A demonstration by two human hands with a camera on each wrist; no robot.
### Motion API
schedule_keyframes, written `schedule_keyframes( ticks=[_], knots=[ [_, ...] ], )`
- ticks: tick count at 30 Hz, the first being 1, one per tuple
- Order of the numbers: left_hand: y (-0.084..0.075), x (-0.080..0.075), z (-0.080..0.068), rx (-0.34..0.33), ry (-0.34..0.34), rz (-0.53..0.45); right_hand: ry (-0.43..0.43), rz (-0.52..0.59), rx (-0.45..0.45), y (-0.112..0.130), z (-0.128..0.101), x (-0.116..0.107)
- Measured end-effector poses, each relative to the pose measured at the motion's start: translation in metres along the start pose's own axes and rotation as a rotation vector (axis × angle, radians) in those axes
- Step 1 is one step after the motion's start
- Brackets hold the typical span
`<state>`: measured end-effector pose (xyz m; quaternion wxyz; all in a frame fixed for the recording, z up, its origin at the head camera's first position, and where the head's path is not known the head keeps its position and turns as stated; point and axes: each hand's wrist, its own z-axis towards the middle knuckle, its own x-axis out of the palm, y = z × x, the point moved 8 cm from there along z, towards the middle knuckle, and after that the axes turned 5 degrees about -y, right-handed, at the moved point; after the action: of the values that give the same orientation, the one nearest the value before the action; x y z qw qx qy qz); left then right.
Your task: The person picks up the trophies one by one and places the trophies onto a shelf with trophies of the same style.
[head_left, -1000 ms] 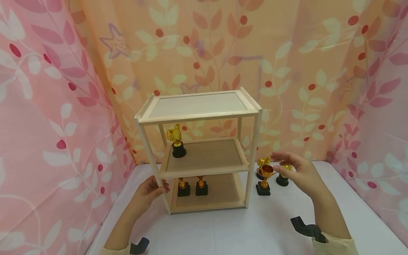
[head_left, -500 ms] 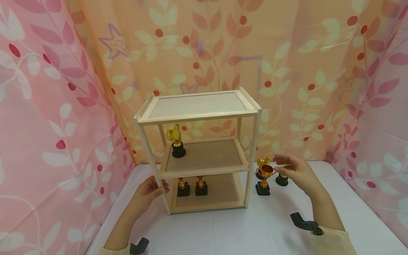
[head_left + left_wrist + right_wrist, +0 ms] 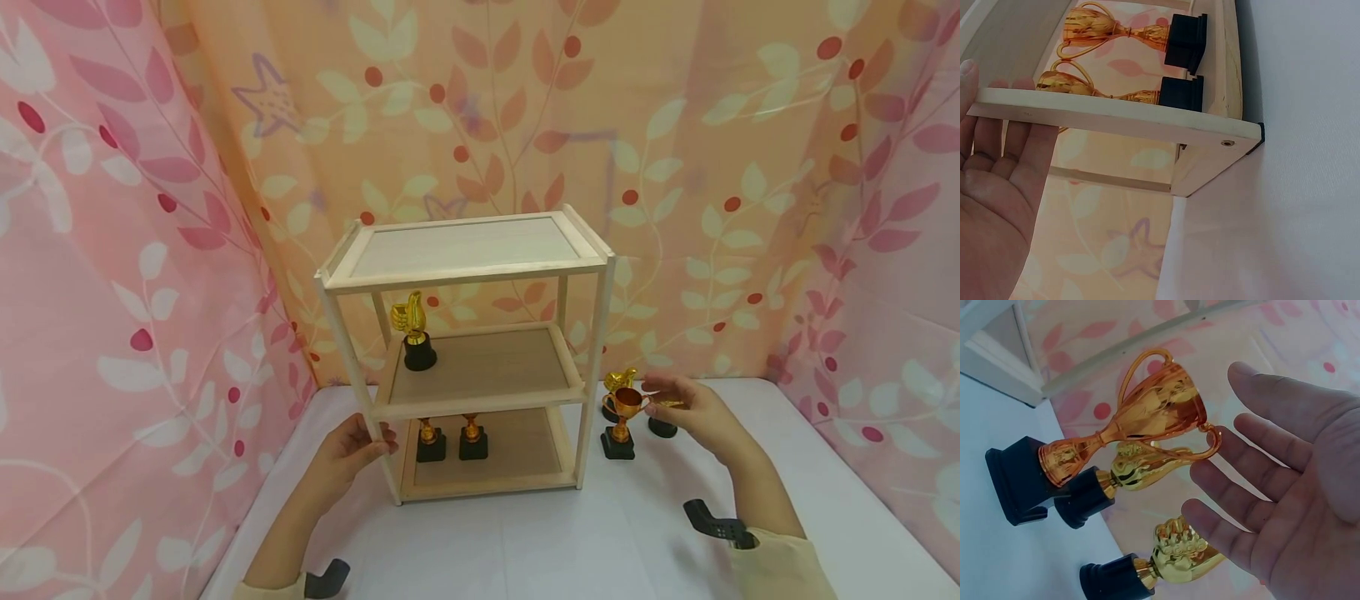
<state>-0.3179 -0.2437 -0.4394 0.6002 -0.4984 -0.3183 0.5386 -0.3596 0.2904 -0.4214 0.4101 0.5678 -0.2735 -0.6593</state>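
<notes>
My left hand [image 3: 348, 454] grips the front left post of a pale wooden shelf [image 3: 480, 408], the thumb on one side and the fingers round the other. My right hand [image 3: 693, 412] is beside a gold cup trophy [image 3: 620, 425] on a black square base, which stands upright on the table. In the right wrist view the fingers are loosely extended, fingertips right at one handle of the cup trophy [image 3: 1160, 406]. Behind it stand two gold thumbs-up trophies, one [image 3: 1147, 472] close to the cup and another [image 3: 1182, 553] partly covered by my right hand.
The middle shelf board carries a thumbs-up trophy [image 3: 416, 333] at its left. Two cup trophies [image 3: 1113, 28] stand on the bottom board, their tops hidden by the middle shelf in the head view. Patterned curtains [image 3: 480, 108] enclose the white table [image 3: 525, 550].
My right hand has moved slightly down and left, closer to the cup trophy's handle, covering more of the rear thumbs-up trophy. The left hand stays on the shelf post.
</notes>
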Motion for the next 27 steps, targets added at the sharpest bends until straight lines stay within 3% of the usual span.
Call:
schedule_keyframes(
  ticks=[18, 27],
  knots=[
    [0.001, 0.000, 0.000, -0.016, 0.000, 0.006, 0.129, 0.072, 0.059, -0.037, 0.002, 0.015],
    [0.001, 0.001, 0.000, -0.002, 0.003, -0.002, 0.177, 0.037, 0.068, -0.049, 0.003, 0.026]
  ],
)
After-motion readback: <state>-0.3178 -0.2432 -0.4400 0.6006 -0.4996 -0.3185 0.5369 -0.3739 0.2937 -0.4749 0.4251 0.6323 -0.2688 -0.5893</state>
